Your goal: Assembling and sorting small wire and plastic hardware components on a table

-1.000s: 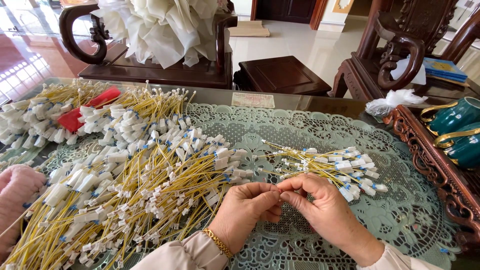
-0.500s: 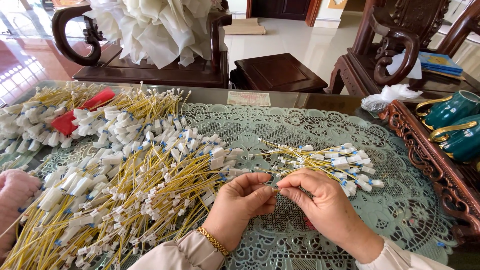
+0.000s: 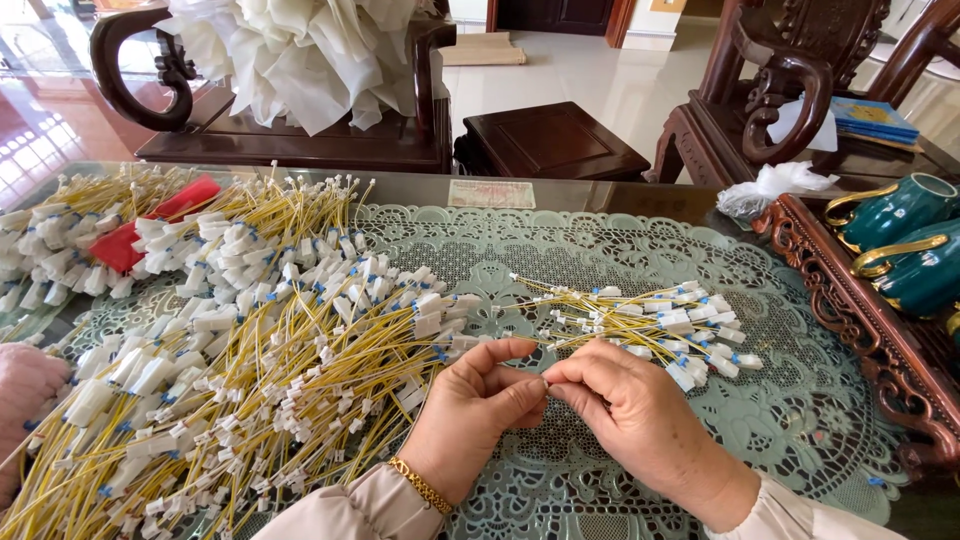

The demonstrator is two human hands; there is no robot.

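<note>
the left hand (image 3: 472, 415) and the right hand (image 3: 635, 415) met fingertip to fingertip over the green lace table cover (image 3: 800, 420), pinched together on something very small between them; what it was could not be made out, though it sat right at the near end of the small bundle of yellow wires (image 3: 640, 318) fanned out just beyond the right hand. each of those wires ended in a white connector, too many and too overlapped to count. the left wrist wore one gold bracelet (image 3: 421, 485).

to the left, a far larger heap of yellow wires with white connectors (image 3: 240, 390) spread across the cover, reaching the left hand's side. behind it lay a second heap (image 3: 70, 230) with one red packet (image 3: 150, 222) resting on top.

at the right edge, a carved wooden tray (image 3: 850, 320) held two teal teapots with gold handles (image 3: 900, 210), side by side. a crumpled white bag (image 3: 775, 185) lay just behind the tray.

at the left edge, one pink sleeve (image 3: 25, 390) of another person showed beside the big heap.

beyond the table stood a dark wooden bench carrying a pile of white bags (image 3: 300, 50), one low square stool (image 3: 550, 140), and a carved armchair (image 3: 780, 80) with blue booklets (image 3: 875, 118) on its seat.
</note>
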